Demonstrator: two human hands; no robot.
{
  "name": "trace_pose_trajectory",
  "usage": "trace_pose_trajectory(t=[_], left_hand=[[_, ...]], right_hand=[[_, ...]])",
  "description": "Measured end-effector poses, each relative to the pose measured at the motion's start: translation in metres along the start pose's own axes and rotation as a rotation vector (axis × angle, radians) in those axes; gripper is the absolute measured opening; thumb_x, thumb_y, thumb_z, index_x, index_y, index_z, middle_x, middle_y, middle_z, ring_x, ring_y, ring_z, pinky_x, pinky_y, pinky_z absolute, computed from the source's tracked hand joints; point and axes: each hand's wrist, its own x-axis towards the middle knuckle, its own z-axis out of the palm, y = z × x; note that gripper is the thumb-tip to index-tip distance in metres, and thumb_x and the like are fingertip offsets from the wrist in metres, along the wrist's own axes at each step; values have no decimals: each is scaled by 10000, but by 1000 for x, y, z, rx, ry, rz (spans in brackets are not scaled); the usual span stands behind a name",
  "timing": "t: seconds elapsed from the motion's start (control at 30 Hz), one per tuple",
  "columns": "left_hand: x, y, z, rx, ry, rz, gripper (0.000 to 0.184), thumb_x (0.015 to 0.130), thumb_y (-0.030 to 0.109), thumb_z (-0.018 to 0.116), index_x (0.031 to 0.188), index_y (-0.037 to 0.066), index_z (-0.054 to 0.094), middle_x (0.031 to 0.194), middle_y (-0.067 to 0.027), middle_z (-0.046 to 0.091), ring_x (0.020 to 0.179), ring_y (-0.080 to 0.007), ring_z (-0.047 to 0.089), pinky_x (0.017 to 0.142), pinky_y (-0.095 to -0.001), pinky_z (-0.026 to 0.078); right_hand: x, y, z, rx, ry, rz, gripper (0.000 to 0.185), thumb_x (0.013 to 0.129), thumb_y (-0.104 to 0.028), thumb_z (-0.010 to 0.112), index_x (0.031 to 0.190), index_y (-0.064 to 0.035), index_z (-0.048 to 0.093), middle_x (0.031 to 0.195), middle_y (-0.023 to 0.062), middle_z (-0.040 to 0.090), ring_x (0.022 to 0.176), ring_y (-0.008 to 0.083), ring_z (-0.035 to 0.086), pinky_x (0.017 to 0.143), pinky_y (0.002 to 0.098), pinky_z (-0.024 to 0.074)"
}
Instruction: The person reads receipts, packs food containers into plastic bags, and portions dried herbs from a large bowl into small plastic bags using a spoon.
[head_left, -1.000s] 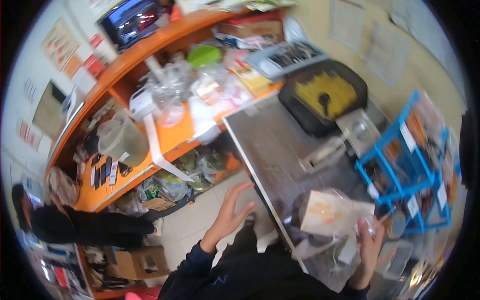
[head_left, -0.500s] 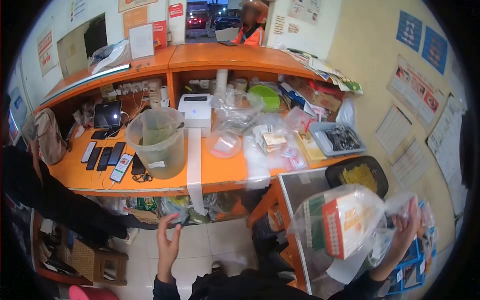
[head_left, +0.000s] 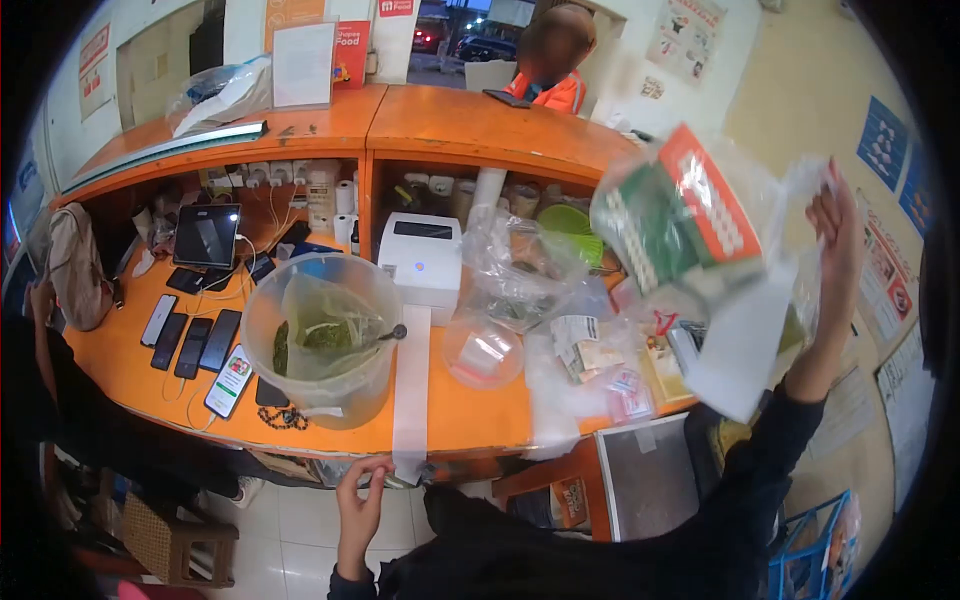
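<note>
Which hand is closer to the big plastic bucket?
Left. The left hand is in front of the plastic bucket; the right hand is far off to its right.

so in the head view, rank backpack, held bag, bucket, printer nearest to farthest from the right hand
1. bag, in the right hand
2. printer, on the counter
3. bucket, left of the printer
4. backpack, counter's left end
</note>
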Motion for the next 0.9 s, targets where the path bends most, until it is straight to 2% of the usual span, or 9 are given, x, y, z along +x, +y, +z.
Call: trace_pose_trajectory(t=[0.13,0.27,0.3,0.43,0.53,0.67,0.7,0.8,0.9], left_hand=[[50,-21,38,-52,-95,-113,132,842,17,552,960,-26,594,891,-96,638,847,-161,590,777,-273,439],[83,-59,74,115,-165,-61,297,815,68,586,1099,-1,534,1161,-137,539,1067,-256,519,847,-338,429],[90,-66,80,98,-201,-101,458,810,78,589,1230,11,417,1303,-181,407,1192,-334,406,947,-394,367],[125,-94,111,315,-158,41,683,789,77,603,1340,-26,213,1396,-280,187,1291,-416,227,1067,-449,184],[156,-115,134,368,-52,-15,732,763,96,631,1337,-55,202,1397,-298,160,1299,-431,203,1072,-451,171],[189,-144,155,527,201,-42,739,766,136,640,1324,-83,210,1291,-310,320,1243,-393,309,1047,-404,231],[198,-133,156,370,204,-138,744,757,105,643,1326,-77,201,1273,-282,341,1218,-375,331,1032,-410,247],[217,-117,151,60,227,-316,745,745,43,650,1325,-55,192,1209,-208,405,1126,-311,403,977,-403,302],[214,-142,151,41,268,-359,654,767,54,651,1293,-32,271,1126,-157,475,1022,-233,475,907,-342,369]], right_hand=[[93,54,47,-46,-217,-11,254,890,-256,554,1003,-33,599,550,-84,247,466,35,228,514,198,273],[158,108,106,-118,-197,-30,228,846,-294,616,842,-66,598,547,-83,275,467,39,243,496,204,270],[173,122,118,-126,-196,-28,234,833,-303,632,804,-75,590,546,-82,285,468,39,250,491,205,269],[225,186,156,-147,-139,-42,243,803,-305,663,755,-88,564,561,-69,371,482,43,321,453,220,275],[244,234,189,-137,-113,-74,242,801,-289,663,767,-67,572,558,-57,396,485,49,359,451,223,303],[280,314,224,-491,-25,-148,427,767,-391,651,805,33,620,636,79,572,542,157,531,535,291,429],[295,338,229,-627,-14,-148,548,766,-475,600,853,65,637,741,182,633,673,264,609,665,361,464],[331,413,254,-697,109,-288,489,786,-452,615,683,25,604,576,76,560,511,162,533,525,297,421],[410,509,266,-954,301,-398,658,773,-607,539,635,32,621,561,124,585,577,264,568,607,400,443]])
